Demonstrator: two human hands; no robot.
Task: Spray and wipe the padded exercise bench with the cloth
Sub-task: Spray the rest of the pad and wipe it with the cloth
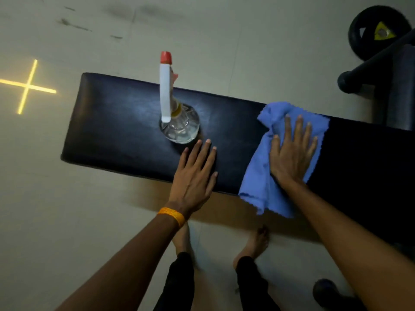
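The black padded bench (116,129) runs across the middle of the head view, from left to right. A clear spray bottle (179,124) with a white trigger head and red nozzle stands upright on its centre. My left hand (195,173) lies flat and empty on the pad, fingers apart, just in front of the bottle and apart from it. A blue cloth (258,176) is spread over the pad's right part and hangs over the near edge. My right hand (292,151) presses flat on the cloth with fingers spread.
A black weight plate (379,32) with a yellow centre and a dark machine frame (377,72) stand at the far right behind the bench. A yellow cross (27,86) marks the pale floor at left. My bare feet (256,243) stand by the near edge. A dark round object (325,290) sits bottom right.
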